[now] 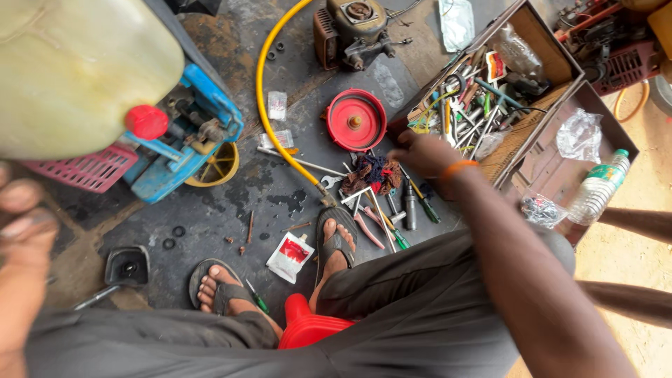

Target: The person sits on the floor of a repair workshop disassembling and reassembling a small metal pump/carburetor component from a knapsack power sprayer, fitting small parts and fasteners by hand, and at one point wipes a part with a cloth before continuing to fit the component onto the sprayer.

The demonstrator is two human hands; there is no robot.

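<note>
A tangled bundle of dark blue and red frayed rag (373, 173) lies on the oily dark concrete floor (231, 210), its long axis running roughly left to right, between a glossy round red metal pulley disc (355, 120) and a scatter of slim steel screwdrivers with green and black handles (406, 210). The right hand (425, 152), an orange band at its wrist, hovers just beside the rag's right end with fingers curled loosely downward, though whether they touch it cannot be told. The left hand (24, 231) shows only blurred fingertips at the frame's left edge, near a pale rounded plastic tank with a red cap (77, 66); its grip cannot be told.
</note>
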